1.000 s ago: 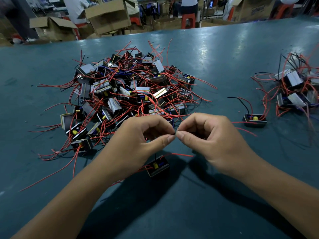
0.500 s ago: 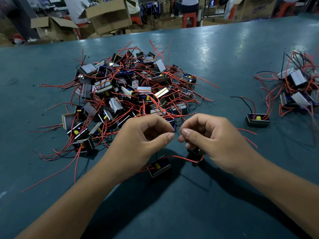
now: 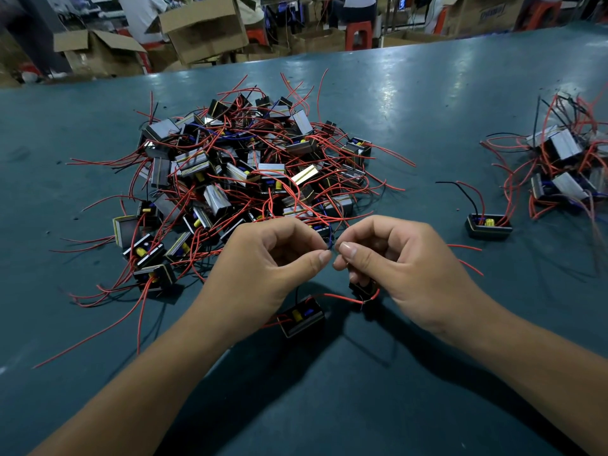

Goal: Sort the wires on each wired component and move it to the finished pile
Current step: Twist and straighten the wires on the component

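Note:
My left hand and my right hand meet over the green table, each pinching a thin wire end between thumb and forefinger. Below my left hand hangs or rests a small black wired component with a yellow part. A second dark component sits partly hidden under my right fingers, with a red wire curving from it. A big tangled pile of components with red wires lies just beyond my hands. A smaller pile lies at the far right.
One lone component with black and red wires stands between my right hand and the right pile. Loose red wires trail to the left of the big pile. Cardboard boxes, red stools and people stand past the table's far edge.
The hands have drawn slightly apart while still pinching wire ends. A second component and a red wire have come into sight under my right hand.

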Demonstrator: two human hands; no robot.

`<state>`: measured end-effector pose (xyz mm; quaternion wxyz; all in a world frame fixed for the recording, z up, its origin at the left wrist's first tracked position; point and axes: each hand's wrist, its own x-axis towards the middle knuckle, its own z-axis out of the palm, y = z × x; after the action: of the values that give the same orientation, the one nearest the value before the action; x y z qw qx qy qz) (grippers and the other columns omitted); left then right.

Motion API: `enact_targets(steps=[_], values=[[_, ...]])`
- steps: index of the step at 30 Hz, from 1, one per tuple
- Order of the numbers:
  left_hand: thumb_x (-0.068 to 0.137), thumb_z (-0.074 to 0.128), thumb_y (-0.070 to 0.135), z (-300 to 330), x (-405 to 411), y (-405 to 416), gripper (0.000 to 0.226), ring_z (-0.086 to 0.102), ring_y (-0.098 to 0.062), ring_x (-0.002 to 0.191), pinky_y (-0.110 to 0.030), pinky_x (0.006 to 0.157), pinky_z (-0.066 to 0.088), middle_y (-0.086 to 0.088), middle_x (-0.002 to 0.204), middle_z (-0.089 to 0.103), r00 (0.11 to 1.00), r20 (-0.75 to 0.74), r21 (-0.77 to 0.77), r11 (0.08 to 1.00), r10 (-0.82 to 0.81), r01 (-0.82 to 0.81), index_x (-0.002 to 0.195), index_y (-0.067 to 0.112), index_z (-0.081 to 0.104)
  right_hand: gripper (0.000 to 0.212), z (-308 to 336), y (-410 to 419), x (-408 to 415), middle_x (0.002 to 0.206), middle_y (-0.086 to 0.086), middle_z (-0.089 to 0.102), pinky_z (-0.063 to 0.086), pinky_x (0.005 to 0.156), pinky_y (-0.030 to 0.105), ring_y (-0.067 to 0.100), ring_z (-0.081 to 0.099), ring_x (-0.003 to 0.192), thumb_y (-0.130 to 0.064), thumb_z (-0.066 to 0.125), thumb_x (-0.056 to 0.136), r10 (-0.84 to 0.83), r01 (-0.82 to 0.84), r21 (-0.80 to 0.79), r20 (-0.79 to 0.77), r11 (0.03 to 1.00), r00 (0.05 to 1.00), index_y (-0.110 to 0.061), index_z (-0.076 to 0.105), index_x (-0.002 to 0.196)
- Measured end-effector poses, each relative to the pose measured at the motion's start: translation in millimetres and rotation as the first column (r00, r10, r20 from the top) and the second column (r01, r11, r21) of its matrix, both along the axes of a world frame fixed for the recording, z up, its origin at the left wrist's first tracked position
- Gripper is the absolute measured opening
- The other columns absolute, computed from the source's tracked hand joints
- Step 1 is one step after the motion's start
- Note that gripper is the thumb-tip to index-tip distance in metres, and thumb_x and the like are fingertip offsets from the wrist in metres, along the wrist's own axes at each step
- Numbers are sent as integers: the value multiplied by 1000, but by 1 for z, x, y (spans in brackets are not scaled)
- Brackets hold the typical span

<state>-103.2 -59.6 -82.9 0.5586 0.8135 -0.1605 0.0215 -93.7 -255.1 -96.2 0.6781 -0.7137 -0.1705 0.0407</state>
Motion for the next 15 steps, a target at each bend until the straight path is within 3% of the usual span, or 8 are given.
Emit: enact_targets(steps=[15], values=[[85,77,15,1,-3,-4,4,61,-14,64,-30,59,49,-9,74,71,1000,15,-22,1000,4,-4,82,14,75,5,0,4,-1,67,-1,69,44,55,14,3,57,58,-3,69,88,-44,43,46,32,998,998,-6,69,85]])
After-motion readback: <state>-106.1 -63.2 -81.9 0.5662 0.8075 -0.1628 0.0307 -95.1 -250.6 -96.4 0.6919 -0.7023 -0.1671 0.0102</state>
